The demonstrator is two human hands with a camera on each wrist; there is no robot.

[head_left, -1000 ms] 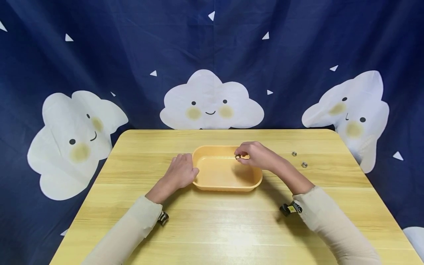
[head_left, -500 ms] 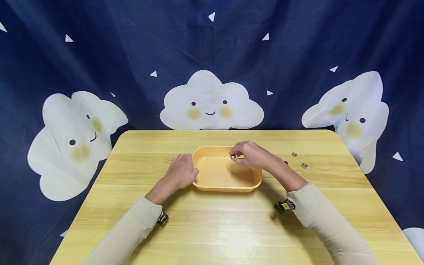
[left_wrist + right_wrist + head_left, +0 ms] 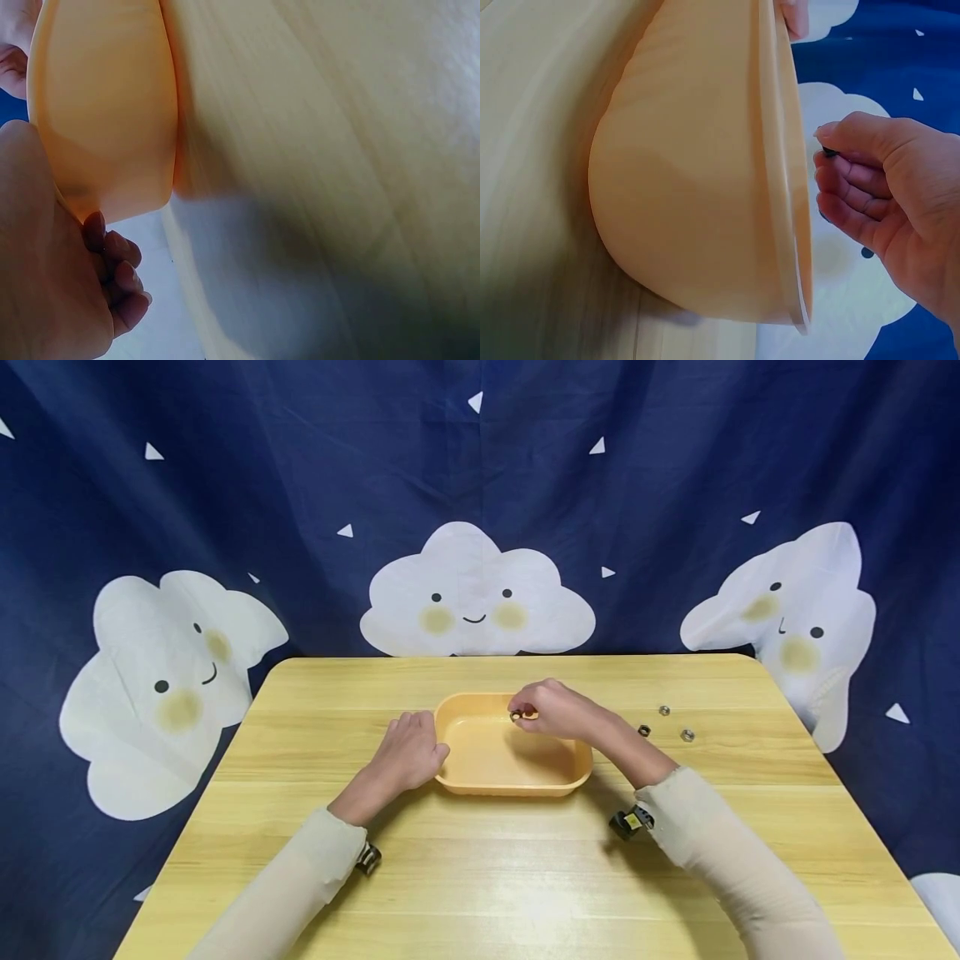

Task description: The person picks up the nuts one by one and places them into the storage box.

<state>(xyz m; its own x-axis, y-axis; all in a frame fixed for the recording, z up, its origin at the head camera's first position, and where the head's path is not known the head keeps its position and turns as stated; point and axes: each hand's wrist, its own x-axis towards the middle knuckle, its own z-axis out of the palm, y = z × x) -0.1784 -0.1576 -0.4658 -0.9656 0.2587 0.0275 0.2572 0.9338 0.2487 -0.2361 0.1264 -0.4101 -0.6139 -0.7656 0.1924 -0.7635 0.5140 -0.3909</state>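
Observation:
A shallow yellow-orange plastic tray (image 3: 480, 791) with rounded corners stands near the middle of the table. My left hand (image 3: 408, 750) grips its left rim, thumb over the edge and fingers curled outside; the curled fingers (image 3: 124, 281) show below the tray wall in the left wrist view. Above the tray's right half, my right hand (image 3: 555, 710) pinches a small metal nut (image 3: 516, 716) between thumb and fingertips. In the right wrist view that nut (image 3: 829, 151) is a dark bit, mostly covered by the thumb, just beyond the tray's rim.
Right of the tray, three loose metal nuts lie on the wooden table (image 3: 480, 877): a darker nut (image 3: 644, 730) beside the right forearm, a far nut (image 3: 664, 710) and a nearer nut (image 3: 688, 736). Behind the table hangs a dark blue cloud-print curtain (image 3: 480, 460).
My right hand has moved left over the tray with the pinched nut. A dark nut by the forearm has come into sight. My left hand keeps its grip on the rim.

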